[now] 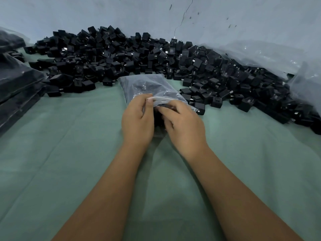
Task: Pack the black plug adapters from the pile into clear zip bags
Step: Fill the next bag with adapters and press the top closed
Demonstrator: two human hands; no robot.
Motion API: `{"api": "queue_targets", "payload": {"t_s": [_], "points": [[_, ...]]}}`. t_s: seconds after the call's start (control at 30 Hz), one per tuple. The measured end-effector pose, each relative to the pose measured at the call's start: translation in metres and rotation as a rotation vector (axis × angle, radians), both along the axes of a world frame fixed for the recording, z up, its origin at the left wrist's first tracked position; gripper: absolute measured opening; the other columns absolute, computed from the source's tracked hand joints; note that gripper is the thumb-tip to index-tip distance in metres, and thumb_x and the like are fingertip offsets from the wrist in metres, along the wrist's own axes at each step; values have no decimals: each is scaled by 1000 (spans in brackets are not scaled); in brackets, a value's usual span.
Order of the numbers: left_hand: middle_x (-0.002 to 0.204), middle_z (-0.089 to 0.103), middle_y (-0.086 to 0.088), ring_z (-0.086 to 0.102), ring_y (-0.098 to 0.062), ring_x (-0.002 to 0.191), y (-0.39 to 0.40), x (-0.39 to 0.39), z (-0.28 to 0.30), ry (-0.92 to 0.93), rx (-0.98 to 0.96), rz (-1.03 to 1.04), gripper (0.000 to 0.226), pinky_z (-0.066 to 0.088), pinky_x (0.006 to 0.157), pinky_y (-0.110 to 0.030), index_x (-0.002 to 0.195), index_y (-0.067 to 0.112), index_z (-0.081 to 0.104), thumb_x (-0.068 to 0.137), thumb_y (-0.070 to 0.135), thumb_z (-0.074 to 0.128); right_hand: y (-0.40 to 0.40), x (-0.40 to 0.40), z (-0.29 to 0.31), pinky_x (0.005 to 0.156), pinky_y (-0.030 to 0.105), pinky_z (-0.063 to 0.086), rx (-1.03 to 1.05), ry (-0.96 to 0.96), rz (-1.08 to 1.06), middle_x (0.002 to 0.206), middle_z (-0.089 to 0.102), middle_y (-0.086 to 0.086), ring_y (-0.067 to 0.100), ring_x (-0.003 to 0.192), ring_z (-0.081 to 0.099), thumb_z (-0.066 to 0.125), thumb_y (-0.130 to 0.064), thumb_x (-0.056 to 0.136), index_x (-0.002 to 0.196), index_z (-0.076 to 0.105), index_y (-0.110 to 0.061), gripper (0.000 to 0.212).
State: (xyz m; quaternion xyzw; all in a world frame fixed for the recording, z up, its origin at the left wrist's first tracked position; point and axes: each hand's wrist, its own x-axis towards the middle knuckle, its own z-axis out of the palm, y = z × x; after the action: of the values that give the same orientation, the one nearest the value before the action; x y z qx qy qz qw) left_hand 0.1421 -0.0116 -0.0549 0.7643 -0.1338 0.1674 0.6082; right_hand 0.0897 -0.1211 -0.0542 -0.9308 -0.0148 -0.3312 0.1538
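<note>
Both hands meet at the near end of a clear plastic zip bag (149, 86) lying on the green cloth-covered table (69, 153). Left hand (138, 119) pinches the bag's pale strip edge between thumb and fingers; right hand (182, 124) grips the same end just beside it, fingers curled. Dark contents show through the plastic. The large pile of black square plug adapters (139, 56) lies just beyond, against the grey wall (156, 14). Filled dark bags (15, 87) stacked at left; crumpled clear plastic sheeting (269, 54) at right.

Matt black plastic adapters (147, 56), glossy clear plastic bag (147, 84), green cloth (69, 145).
</note>
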Motion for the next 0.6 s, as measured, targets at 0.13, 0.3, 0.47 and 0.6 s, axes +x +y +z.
{"api": "queue_targets", "payload": {"t_s": [0.13,0.3,0.47,0.6], "points": [[88,60,23,55,2,86,0,2,-1,-10,18,10,22,45,80,-20,105,21,68,102,24,46,1,-7,7,79,40,48,13,54,-43,95,69,1,25,91,61,49,-21,90,123,66,-30,38],[85,64,14,57,-3,82,2,3,-2,-18,53,0,23,44,72,-20,96,23,67,102,24,44,7,-13,15,86,36,46,65,117,27,94,70,-6,17,95,62,43,-37,87,118,67,-36,39],[85,65,12,58,-6,83,2,1,-2,-40,35,8,24,48,76,-28,96,25,67,101,27,44,12,-12,10,89,34,38,-54,226,-25,94,58,3,22,98,52,31,-47,93,117,66,-39,43],[92,67,8,60,-18,91,2,-4,1,-183,137,2,33,48,82,-44,101,17,69,99,30,38,14,-6,5,99,37,34,-50,290,-47,114,50,9,27,112,43,31,-41,99,135,51,-30,42]]}}
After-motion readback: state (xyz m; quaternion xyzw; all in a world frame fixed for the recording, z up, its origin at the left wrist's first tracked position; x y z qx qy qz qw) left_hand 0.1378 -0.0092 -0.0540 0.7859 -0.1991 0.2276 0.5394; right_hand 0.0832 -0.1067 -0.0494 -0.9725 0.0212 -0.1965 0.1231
